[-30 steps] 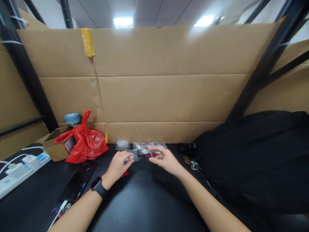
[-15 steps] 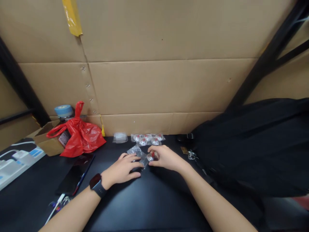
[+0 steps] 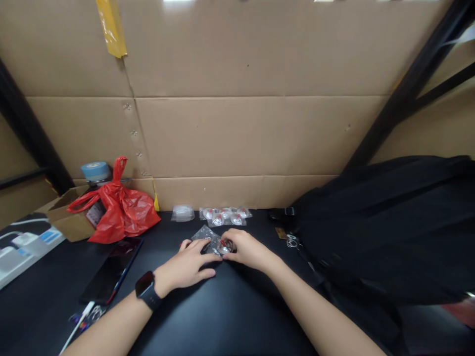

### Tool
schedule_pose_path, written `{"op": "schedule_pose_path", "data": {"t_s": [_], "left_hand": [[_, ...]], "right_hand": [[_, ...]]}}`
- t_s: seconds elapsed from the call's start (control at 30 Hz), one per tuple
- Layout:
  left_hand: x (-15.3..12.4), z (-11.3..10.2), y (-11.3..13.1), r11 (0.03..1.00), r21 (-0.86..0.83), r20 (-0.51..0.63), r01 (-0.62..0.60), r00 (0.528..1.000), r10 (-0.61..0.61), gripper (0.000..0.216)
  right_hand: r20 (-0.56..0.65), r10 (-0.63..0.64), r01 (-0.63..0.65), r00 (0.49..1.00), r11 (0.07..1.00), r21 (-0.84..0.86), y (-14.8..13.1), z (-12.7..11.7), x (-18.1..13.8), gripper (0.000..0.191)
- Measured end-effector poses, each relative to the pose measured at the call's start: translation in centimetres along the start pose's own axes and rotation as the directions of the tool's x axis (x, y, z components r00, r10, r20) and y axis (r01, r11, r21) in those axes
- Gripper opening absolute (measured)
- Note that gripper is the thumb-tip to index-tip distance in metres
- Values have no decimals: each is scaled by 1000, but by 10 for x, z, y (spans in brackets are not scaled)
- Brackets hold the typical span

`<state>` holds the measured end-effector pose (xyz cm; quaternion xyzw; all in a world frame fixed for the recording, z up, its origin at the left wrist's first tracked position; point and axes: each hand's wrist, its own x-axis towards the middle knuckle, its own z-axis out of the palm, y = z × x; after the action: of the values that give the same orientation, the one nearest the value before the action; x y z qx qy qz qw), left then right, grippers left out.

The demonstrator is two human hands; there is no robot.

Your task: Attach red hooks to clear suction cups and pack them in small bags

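Observation:
My left hand point(image 3: 187, 264) lies on the black table point(image 3: 237, 316) with its fingers pressing down a small clear plastic bag point(image 3: 205, 238). My right hand point(image 3: 247, 248) is pinched on a small round silver piece with a red tag point(image 3: 225, 245) at the bag's mouth. The two hands touch at the bag. Behind them, against the cardboard wall, lies a row of several bagged silver-and-red pieces point(image 3: 224, 216) and a clear bag point(image 3: 182, 213) to their left. A dark watch point(image 3: 146, 290) is on my left wrist.
A red plastic bag point(image 3: 120, 215) and a bottle with a blue cap point(image 3: 96, 171) sit in a small cardboard box point(image 3: 69, 222) at the left. A dark phone point(image 3: 111, 269) lies nearby, a white power strip point(image 3: 22, 247) further left. Black cloth point(image 3: 389, 222) covers the right side. Key rings point(image 3: 292, 242) lie beside it.
The view tilted down then steadied. My hands drew back from the row of pieces toward me; the right hand brought a silver piece to the bag held by the left.

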<state>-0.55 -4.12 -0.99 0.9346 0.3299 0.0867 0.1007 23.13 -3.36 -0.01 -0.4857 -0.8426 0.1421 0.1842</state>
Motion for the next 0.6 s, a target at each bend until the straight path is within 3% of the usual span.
{"op": "schedule_pose_path", "data": {"t_s": [0.3, 0.6], "left_hand": [[-2, -4, -4, 994, -76, -18, -83, 996, 82, 38], [-1, -13, 3, 997, -50, 69, -51, 996, 54, 36]], "right_hand": [[63, -136, 117, 989, 962, 246, 2, -1, -1, 40], [-118, -48, 50, 992, 999, 19, 1, 9, 6, 35]]}}
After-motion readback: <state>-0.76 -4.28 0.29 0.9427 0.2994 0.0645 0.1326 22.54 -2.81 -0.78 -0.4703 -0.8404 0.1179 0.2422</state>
